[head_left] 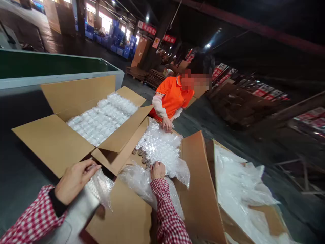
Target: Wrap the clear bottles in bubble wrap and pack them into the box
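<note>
My left hand (76,179) pinches the top edge of a bubble-wrap bag (101,186), which hangs down beside an open carton flap. My right hand (157,170) reaches into an open cardboard box (198,179). Its fingers curl down at the near edge of a pile of small, clear, round-ended containers (146,149); what they grip is hidden. Loose bubble wrap (137,176) lies around that wrist and over part of the pile. To the left, another open carton (78,91) holds rows of white bubble-wrapped items (101,118).
Across the box, a person in an orange shirt (172,96) has both hands at its far edge. At right stands a carton with white plastic sheeting (236,183). A green-bedded conveyor (50,64) runs at the left. Flattened cardboard (158,79) is stacked behind.
</note>
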The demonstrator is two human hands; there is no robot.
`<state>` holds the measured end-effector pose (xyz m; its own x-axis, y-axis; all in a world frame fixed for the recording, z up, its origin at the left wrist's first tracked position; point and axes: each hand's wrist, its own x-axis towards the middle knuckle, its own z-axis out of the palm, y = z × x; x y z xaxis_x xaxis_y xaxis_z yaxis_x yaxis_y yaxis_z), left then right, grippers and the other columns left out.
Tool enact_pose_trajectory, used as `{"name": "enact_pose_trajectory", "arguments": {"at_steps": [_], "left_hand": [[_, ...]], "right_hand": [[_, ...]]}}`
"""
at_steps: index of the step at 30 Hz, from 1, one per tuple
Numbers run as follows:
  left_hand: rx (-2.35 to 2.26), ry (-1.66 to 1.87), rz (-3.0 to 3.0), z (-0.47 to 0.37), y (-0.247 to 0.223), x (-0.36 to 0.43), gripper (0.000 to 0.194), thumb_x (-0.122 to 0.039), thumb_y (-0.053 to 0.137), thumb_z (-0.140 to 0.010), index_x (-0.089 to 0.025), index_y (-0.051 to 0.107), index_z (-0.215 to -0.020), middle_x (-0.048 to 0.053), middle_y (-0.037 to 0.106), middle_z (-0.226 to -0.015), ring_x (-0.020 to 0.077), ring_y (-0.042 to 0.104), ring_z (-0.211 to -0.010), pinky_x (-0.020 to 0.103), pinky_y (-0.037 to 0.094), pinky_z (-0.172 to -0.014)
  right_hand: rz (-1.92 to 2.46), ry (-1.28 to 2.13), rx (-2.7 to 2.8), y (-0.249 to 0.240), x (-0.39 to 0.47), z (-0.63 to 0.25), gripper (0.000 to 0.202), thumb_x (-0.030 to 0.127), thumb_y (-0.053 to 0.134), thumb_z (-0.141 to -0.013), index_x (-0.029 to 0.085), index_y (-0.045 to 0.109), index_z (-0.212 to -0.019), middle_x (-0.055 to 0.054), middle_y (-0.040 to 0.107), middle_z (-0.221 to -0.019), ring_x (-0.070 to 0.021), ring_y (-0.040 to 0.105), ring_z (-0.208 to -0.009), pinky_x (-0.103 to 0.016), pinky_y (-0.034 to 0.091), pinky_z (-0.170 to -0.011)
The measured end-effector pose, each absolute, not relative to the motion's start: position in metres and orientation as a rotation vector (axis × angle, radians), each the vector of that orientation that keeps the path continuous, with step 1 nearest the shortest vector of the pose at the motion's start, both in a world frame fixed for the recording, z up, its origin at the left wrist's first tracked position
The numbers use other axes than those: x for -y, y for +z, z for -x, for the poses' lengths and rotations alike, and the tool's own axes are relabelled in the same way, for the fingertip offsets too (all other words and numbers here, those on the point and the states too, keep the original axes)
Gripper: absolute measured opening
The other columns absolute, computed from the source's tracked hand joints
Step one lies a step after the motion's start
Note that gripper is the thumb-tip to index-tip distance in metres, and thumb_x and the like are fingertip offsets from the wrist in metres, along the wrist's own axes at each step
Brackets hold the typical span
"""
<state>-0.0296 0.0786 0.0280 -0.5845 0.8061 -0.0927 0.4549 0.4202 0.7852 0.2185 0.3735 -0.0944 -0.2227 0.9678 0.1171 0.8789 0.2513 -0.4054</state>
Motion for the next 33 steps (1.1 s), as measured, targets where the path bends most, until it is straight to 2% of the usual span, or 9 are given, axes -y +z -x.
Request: {"name": "enact_pose_trajectory", "arguments": {"at_steps": [4, 9, 14, 16, 21, 25, 27, 31, 33], "left_hand": [[-2.048, 1.017, -1.119, 0.029, 0.025, -0.080, 0.033, -0.050, 0.046, -0.083, -0.020, 0.057, -0.090, -0.003, 0.055, -0.068, 0.0147, 0.052, -0.061, 0.024, 0.037, -0.059], [-2.272, 0.881, -1.256, 0.023, 0.027, -0.088, 0.027, -0.041, 0.041, -0.086, -0.020, 0.052, -0.072, -0.003, 0.049, -0.060, 0.0150, 0.050, -0.058, 0.025, 0.033, -0.058], [-2.289, 0.899, -1.309, 0.018, 0.032, -0.093, 0.030, -0.041, 0.043, -0.084, -0.020, 0.056, -0.067, -0.003, 0.048, -0.056, 0.0152, 0.050, -0.057, 0.024, 0.031, -0.054], [-2.224, 0.981, -1.291, 0.015, 0.036, -0.090, 0.035, -0.044, 0.041, -0.085, -0.019, 0.059, -0.068, -0.002, 0.050, -0.057, 0.0145, 0.050, -0.056, 0.023, 0.032, -0.052], [-1.939, 1.181, -1.191, 0.000, 0.051, -0.075, 0.042, -0.050, 0.039, -0.086, -0.018, 0.054, -0.063, -0.006, 0.036, -0.047, 0.0105, 0.041, -0.040, 0.020, 0.028, -0.041], [-1.791, 1.290, -1.173, -0.016, 0.061, -0.070, 0.041, -0.049, 0.043, -0.085, -0.018, 0.050, -0.059, -0.007, 0.034, -0.044, 0.0086, 0.039, -0.036, 0.019, 0.027, -0.038], [-1.742, 1.328, -1.167, -0.023, 0.064, -0.069, 0.040, -0.047, 0.046, -0.084, -0.017, 0.048, -0.057, -0.008, 0.034, -0.043, 0.0075, 0.038, -0.035, 0.018, 0.026, -0.038], [-1.630, 1.380, -1.118, -0.032, 0.069, -0.066, 0.040, -0.049, 0.048, -0.083, -0.016, 0.053, -0.062, -0.007, 0.039, -0.046, 0.0079, 0.041, -0.037, 0.018, 0.030, -0.036], [-1.604, 1.410, -1.090, -0.033, 0.070, -0.063, 0.042, -0.051, 0.046, -0.083, -0.015, 0.055, -0.065, -0.006, 0.041, -0.049, 0.0089, 0.045, -0.039, 0.018, 0.036, -0.038]], "right_hand": [[1.590, 0.494, 2.047, -0.074, -0.363, -0.221, 0.030, 0.030, 0.057, -0.072, 0.010, 0.056, -0.093, -0.017, 0.062, -0.094, -0.0296, 0.058, -0.093, -0.040, 0.043, -0.081], [1.235, 0.699, 1.877, 0.004, -0.301, -0.214, 0.040, 0.042, 0.050, -0.081, 0.015, 0.046, -0.109, -0.010, 0.060, -0.105, -0.0188, 0.060, -0.089, -0.032, 0.049, -0.080], [0.510, 1.213, 1.789, 0.059, -0.201, -0.190, 0.030, 0.024, 0.061, -0.081, 0.023, 0.051, -0.110, -0.006, 0.062, -0.103, -0.0179, 0.061, -0.093, -0.031, 0.051, -0.080], [0.429, 1.204, 1.915, 0.060, -0.179, -0.184, 0.032, 0.020, 0.059, -0.082, 0.024, 0.050, -0.113, -0.007, 0.061, -0.107, -0.0184, 0.061, -0.095, -0.032, 0.051, -0.081], [0.342, 0.823, 2.332, 0.045, -0.162, -0.175, 0.038, 0.018, 0.057, -0.083, 0.018, 0.045, -0.120, -0.010, 0.061, -0.108, -0.0206, 0.059, -0.098, -0.035, 0.050, -0.085], [0.311, 0.422, 2.747, 0.044, -0.151, -0.158, 0.017, 0.012, 0.052, -0.083, 0.012, 0.057, -0.099, -0.015, 0.065, -0.097, -0.0238, 0.062, -0.084, -0.037, 0.053, -0.073], [0.358, 0.302, 2.869, 0.051, -0.145, -0.153, 0.017, 0.007, 0.049, -0.081, 0.011, 0.060, -0.093, -0.016, 0.065, -0.094, -0.0243, 0.062, -0.082, -0.037, 0.053, -0.071], [0.166, 0.704, 2.686, 0.068, -0.150, -0.172, 0.025, 0.010, 0.046, -0.085, 0.017, 0.060, -0.105, -0.012, 0.064, -0.105, -0.0203, 0.061, -0.093, -0.033, 0.051, -0.081], [0.203, 0.931, 2.318, 0.064, -0.159, -0.192, 0.026, 0.024, 0.045, -0.091, 0.024, 0.056, -0.115, -0.007, 0.062, -0.112, -0.0192, 0.059, -0.101, -0.035, 0.047, -0.090]]}}
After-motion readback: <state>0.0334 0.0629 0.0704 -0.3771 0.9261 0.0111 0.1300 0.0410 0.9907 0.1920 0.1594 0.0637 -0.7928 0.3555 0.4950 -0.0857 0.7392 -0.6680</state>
